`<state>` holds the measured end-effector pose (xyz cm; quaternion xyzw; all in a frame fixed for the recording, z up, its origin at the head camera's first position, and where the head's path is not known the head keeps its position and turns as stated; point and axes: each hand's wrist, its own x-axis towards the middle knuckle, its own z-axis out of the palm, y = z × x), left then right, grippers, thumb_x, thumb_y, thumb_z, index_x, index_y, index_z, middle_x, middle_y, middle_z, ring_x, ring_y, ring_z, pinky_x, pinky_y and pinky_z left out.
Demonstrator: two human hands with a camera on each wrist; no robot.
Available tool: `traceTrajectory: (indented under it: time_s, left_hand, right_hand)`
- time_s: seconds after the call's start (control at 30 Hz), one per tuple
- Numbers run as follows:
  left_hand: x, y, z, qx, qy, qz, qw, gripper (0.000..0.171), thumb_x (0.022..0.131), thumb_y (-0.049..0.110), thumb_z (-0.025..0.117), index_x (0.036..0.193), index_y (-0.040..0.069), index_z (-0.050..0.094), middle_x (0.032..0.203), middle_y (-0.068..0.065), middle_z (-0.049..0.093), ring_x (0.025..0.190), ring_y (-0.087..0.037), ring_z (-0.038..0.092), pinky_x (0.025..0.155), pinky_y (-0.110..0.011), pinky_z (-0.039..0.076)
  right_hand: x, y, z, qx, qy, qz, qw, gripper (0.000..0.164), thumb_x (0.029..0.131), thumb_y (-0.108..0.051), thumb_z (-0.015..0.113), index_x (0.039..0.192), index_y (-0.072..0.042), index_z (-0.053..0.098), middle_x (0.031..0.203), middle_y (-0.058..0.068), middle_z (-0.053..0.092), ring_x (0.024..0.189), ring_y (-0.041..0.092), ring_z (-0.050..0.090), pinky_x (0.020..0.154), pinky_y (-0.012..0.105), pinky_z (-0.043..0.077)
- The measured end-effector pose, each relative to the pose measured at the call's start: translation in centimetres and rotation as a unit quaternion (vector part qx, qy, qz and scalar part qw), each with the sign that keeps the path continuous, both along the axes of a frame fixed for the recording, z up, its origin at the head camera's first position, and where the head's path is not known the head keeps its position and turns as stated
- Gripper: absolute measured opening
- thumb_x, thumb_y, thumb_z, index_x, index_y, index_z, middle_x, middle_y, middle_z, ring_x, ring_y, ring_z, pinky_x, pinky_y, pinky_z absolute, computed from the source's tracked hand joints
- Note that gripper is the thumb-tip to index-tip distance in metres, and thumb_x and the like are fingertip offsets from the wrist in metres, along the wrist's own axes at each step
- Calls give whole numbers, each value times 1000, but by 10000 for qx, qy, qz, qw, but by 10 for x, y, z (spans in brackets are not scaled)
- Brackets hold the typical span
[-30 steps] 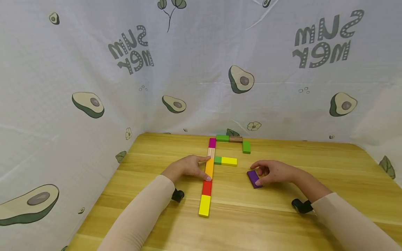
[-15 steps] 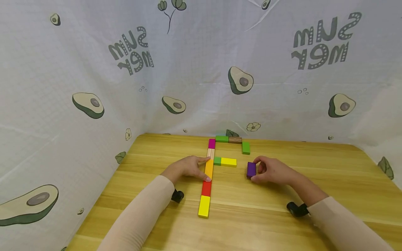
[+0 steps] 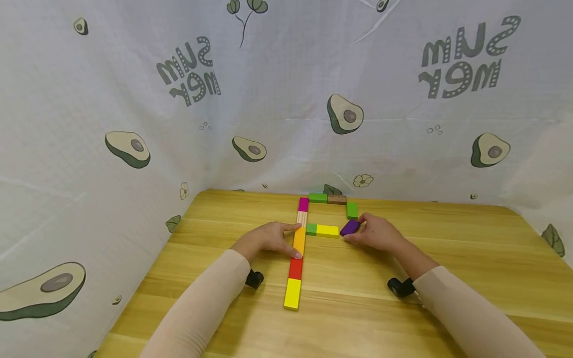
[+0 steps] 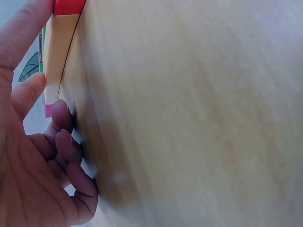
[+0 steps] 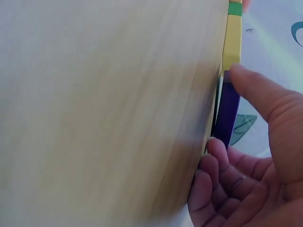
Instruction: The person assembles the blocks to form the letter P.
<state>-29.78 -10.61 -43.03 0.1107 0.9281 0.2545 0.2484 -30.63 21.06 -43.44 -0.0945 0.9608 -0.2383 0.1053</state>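
My right hand (image 3: 378, 232) pinches a purple block (image 3: 350, 227) between thumb and fingers. The block lies slanted between the right end of a yellow block (image 3: 328, 231) and the lower end of a green block (image 3: 352, 210). In the right wrist view, the thumb is at the purple block's end, beside the yellow one. My left hand (image 3: 269, 236) rests against a column of blocks, thumb and index finger stretched along the orange block (image 3: 299, 241). Its other fingers curl down onto the table in the left wrist view. A red block (image 3: 295, 268) adjoins the thumb.
Below the red block lies a yellow block (image 3: 292, 294). The column's top has a striped wood block (image 3: 302, 218) and a magenta block (image 3: 303, 204). A green block (image 3: 318, 198) and a brown block (image 3: 336, 199) run along the back, near the printed curtain (image 3: 286, 99).
My right hand has moved the purple block up and left, from the open table to the gap beside the yellow and green blocks, turning it. The left hand stays put.
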Motion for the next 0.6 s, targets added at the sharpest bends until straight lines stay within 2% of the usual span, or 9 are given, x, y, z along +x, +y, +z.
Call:
traceTrajectory:
  time_s: [0.27, 0.6]
  left_hand:
    - [0, 1, 3, -24, -17, -20, 10000, 97, 72, 57, 88, 155, 48, 38, 166, -6, 36, 151, -34, 35, 124, -58, 30]
    - [0, 2, 3, -6, -41, -19, 10000, 97, 71, 58, 88, 155, 48, 38, 166, -7, 36, 151, -34, 35, 124, -58, 30]
  right_hand:
    - [-1, -5, -1, 175, 61, -203, 9996, 85, 79, -61, 80, 127, 4, 55, 104, 16, 68, 87, 27, 57, 72, 33, 47]
    - [-2, -6, -3, 158, 8, -284, 9995, 83, 79, -61, 80, 128, 0, 54, 101, 13, 67, 85, 25, 56, 69, 30, 46]
